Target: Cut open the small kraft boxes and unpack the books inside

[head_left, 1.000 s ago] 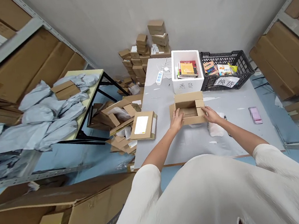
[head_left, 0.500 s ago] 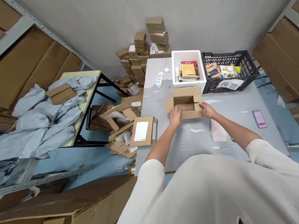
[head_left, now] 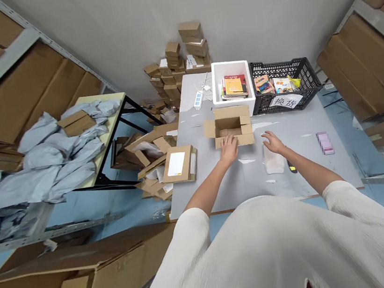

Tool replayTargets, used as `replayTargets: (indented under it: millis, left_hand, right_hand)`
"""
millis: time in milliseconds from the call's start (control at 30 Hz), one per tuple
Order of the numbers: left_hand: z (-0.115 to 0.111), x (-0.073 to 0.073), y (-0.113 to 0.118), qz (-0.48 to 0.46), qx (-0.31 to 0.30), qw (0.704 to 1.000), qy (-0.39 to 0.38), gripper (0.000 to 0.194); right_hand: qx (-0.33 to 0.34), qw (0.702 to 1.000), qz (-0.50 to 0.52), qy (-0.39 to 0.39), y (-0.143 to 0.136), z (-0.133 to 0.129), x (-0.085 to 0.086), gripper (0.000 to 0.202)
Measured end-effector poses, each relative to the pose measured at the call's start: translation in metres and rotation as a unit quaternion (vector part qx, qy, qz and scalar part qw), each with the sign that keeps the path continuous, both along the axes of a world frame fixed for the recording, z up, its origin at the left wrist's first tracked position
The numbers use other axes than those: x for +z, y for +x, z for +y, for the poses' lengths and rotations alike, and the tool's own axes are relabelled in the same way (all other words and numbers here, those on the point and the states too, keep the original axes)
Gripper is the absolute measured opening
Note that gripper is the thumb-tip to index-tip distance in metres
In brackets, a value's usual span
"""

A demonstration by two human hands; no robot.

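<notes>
An open cardboard box (head_left: 235, 139) stands on the grey table, its flaps folded outward and its inside looking empty. My left hand (head_left: 229, 148) is on the near side of this box, fingers hooked over the wall. To the right of the box, my right hand (head_left: 272, 143) is in the air with its fingers apart and nothing in them. Just below that hand lies a pale pinkish wrapped packet (head_left: 273, 161). A black and yellow tool (head_left: 291, 166), perhaps a box cutter, is partly hidden beside my right forearm.
Behind the box are a white foam box (head_left: 216, 84) with books and a black plastic crate (head_left: 311, 82) with books. A labelled flat carton (head_left: 191, 163) sits at the table's left edge. A power strip (head_left: 198, 99) lies farther back. Grey parcels (head_left: 42, 152) cover the left table.
My right hand has let go of the box's right side and moved away to the right. My left hand has slid along the near wall toward its middle. The view has shifted slightly.
</notes>
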State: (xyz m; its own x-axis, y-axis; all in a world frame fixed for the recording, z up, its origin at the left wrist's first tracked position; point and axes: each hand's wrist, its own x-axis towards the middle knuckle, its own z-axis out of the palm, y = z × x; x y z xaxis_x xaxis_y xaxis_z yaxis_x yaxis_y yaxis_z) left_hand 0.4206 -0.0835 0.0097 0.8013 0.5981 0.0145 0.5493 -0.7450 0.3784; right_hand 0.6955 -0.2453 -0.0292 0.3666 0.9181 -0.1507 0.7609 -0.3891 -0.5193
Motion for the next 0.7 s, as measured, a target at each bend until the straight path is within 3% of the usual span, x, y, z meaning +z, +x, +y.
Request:
replayTargets:
  millis: [167,267,400,600,700]
  left_hand:
    - [-0.049,0.007,0.029,-0.007,-0.058,0.998,-0.002,0.057]
    - [-0.086,-0.002,0.047,-0.008,-0.100,0.994,-0.032,0.060]
    - [-0.133,-0.032,0.069,0.027,-0.134,0.982,-0.134,0.064]
    - [-0.169,-0.081,0.097,0.051,-0.026,0.948,-0.314,0.083]
    - [-0.176,-0.098,0.102,0.061,0.012,0.931,-0.361,0.088]
  right_hand:
    - [-0.032,0.999,-0.002,-0.032,0.017,-0.052,-0.013,0.052]
    - [-0.061,0.997,0.008,-0.040,0.024,-0.078,-0.024,0.053]
    - [-0.118,0.989,0.052,-0.075,0.024,-0.108,-0.044,0.057]
    - [-0.206,0.957,0.177,-0.105,0.011,-0.128,-0.073,0.074]
    - [-0.211,0.945,0.232,-0.094,0.002,-0.127,-0.081,0.069]
